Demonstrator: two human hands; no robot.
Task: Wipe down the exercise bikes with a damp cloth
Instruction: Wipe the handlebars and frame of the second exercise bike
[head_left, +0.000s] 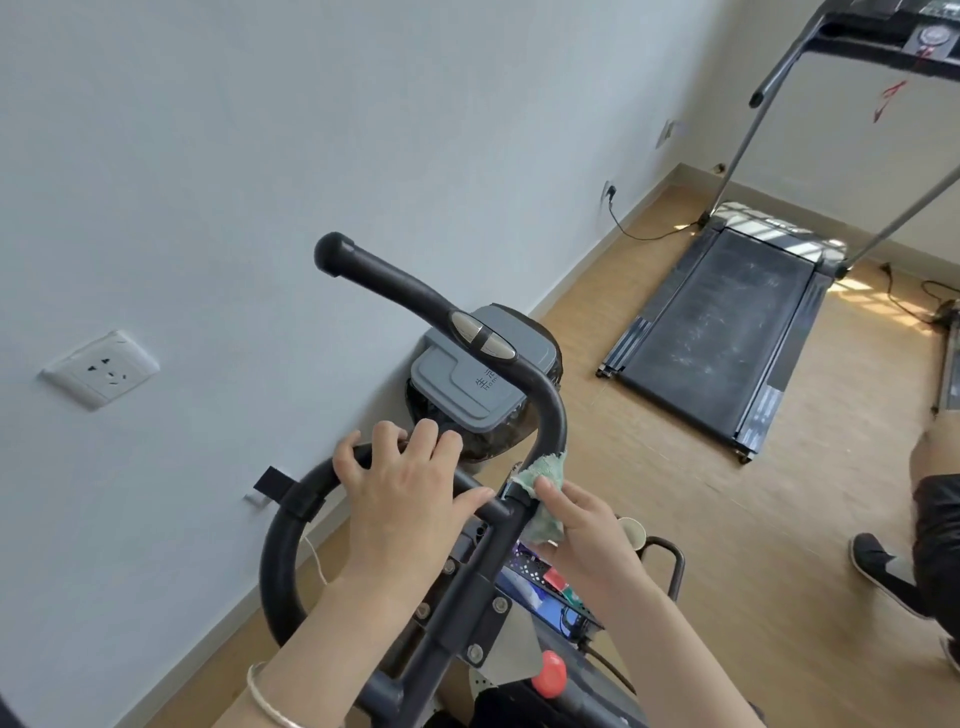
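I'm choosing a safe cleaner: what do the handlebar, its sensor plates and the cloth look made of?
The handlebar: probably foam or rubber sleeve over a tube; matte black, faintly textured. The sensor plates: polished metal or chromed plastic, going by the bright reflections. The cloth: pale green terry or microfibre, fuzzy with frayed edges.

Open along the curved handlebar (415, 296) up to its capped end. Tight between the looped bar (278, 545) and the wall (156, 519), narrowed by a black clip (288, 493). Blocked beyond the bars by a grey-lidded bin (462, 384). Taken at the junction by the left grip (410, 488) on the looped bar and the right grip (587, 540) holding a cloth (543, 473). Wide open over the floor (623, 467) toward the treadmill (727, 322).
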